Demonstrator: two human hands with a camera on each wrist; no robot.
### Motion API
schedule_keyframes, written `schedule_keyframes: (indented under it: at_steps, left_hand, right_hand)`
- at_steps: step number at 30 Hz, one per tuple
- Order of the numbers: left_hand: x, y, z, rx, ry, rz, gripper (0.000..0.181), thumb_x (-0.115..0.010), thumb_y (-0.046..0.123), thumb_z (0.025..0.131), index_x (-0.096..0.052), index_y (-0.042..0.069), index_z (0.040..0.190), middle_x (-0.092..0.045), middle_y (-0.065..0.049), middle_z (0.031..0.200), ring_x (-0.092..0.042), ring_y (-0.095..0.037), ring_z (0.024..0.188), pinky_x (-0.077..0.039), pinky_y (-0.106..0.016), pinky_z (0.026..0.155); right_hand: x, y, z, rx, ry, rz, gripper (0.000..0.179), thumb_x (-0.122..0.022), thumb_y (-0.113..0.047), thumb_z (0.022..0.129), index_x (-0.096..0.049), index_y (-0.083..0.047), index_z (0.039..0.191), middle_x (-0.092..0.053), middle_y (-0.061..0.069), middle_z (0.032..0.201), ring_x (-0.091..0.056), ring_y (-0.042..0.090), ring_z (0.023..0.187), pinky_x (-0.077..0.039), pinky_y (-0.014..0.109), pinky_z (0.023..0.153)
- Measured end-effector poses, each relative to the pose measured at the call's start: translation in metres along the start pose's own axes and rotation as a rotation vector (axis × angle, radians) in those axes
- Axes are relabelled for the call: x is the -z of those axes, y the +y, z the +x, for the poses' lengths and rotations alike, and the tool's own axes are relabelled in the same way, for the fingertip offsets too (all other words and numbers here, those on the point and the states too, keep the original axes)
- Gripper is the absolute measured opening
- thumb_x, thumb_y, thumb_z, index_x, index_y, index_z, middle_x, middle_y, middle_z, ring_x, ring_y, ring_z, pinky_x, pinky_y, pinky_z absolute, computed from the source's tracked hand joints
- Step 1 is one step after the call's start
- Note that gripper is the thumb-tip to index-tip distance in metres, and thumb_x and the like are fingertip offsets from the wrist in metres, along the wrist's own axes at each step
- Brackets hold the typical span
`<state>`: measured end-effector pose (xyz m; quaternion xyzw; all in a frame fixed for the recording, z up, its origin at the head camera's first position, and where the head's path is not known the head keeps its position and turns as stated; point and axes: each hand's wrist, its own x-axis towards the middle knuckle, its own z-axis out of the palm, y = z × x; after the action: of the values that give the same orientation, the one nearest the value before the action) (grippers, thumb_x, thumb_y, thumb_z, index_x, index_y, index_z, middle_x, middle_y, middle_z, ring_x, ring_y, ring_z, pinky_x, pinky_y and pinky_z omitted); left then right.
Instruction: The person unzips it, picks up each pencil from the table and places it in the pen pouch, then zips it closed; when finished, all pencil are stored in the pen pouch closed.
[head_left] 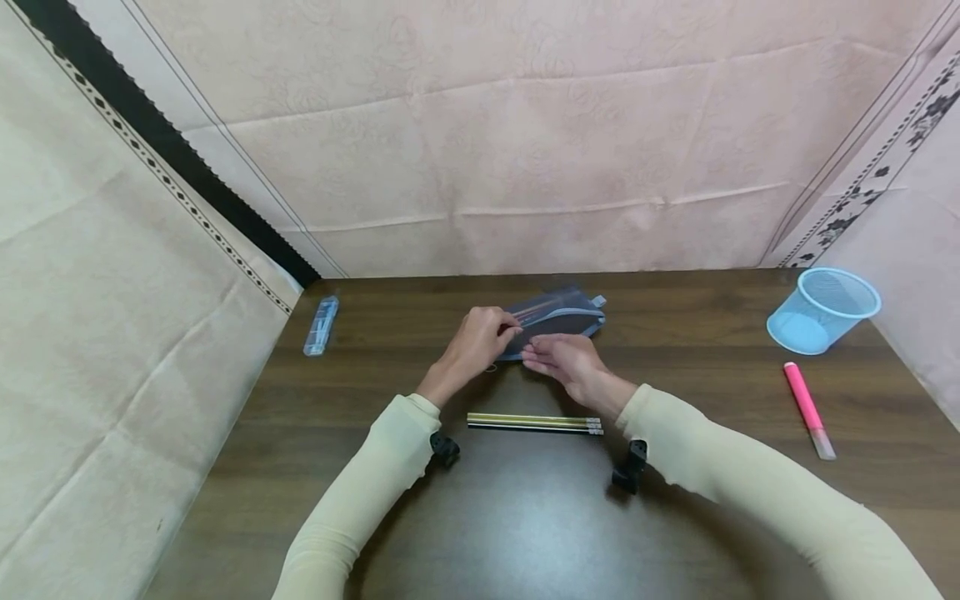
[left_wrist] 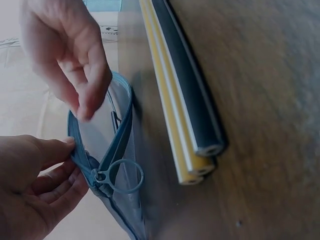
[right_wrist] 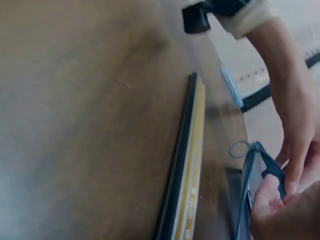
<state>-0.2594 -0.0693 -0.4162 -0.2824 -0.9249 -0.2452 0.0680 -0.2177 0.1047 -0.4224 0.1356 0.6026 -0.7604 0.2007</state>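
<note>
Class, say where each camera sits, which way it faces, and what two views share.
Head: on the head, facing forward and down at the table; left hand, right hand and sleeves show.
Left wrist: on that wrist, facing the open pouch; both hands show.
Right wrist: on that wrist, facing leftward across the table; both hands and the left cuff show.
Both wrist views share the pencils.

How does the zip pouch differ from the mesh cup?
The zip pouch is pinched in the left hand; the mesh cup stands untouched. The pouch is long and zippered; the cup is round, without a zip. The pouch looks dark, the cup light blue. Both are open containers.
</note>
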Motion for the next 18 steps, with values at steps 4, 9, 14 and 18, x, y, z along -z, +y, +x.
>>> schedule_keyframes:
  at_steps: [4, 9, 14, 18]
  left_hand:
    - [0.001, -0.001, -0.001, -0.004, 0.005, -0.003, 0.018, -0.067, 0.017, 0.098, -0.079, 0.006, 0.105, -0.077, -0.008, 0.099, -0.072, -0.017, 0.089, -0.059, -0.031, 0.079]
    - [0.001, -0.001, -0.002, 0.006, -0.003, -0.01, 0.018, -0.066, 0.017, 0.099, -0.079, 0.007, 0.106, -0.077, -0.007, 0.101, -0.072, -0.016, 0.091, -0.059, -0.031, 0.079]
    - [0.001, -0.001, -0.001, 0.006, -0.008, -0.013, 0.019, -0.066, 0.018, 0.099, -0.079, 0.006, 0.106, -0.077, -0.008, 0.101, -0.073, -0.018, 0.094, -0.06, -0.032, 0.082]
    - [0.0, -0.001, -0.002, 0.007, -0.007, -0.008, 0.019, -0.067, 0.018, 0.098, -0.079, 0.006, 0.106, -0.077, -0.008, 0.101, -0.073, -0.018, 0.094, -0.059, -0.033, 0.083]
  right_hand:
    - [0.001, 0.006, -0.015, 0.142, -0.148, -0.366, 0.028, -0.057, -0.001, 0.099, -0.062, 0.013, 0.123, -0.07, 0.025, 0.115, -0.07, 0.014, 0.089, -0.058, 0.034, 0.092]
    - [0.005, 0.011, -0.031, 0.601, -0.291, -1.084, 0.01, -0.068, -0.006, 0.094, -0.077, -0.003, 0.097, -0.076, 0.005, 0.09, -0.065, 0.006, 0.079, -0.055, 0.026, 0.076]
    - [0.008, 0.013, -0.041, 0.852, -0.335, -1.375, 0.005, -0.072, -0.006, 0.091, -0.077, -0.009, 0.092, -0.072, -0.001, 0.086, -0.064, 0.007, 0.079, -0.055, 0.026, 0.071]
    - [0.009, 0.016, -0.042, 0.872, -0.358, -1.44, 0.01, -0.07, -0.003, 0.091, -0.075, -0.011, 0.087, -0.066, -0.004, 0.081, -0.058, 0.006, 0.073, -0.051, 0.024, 0.065]
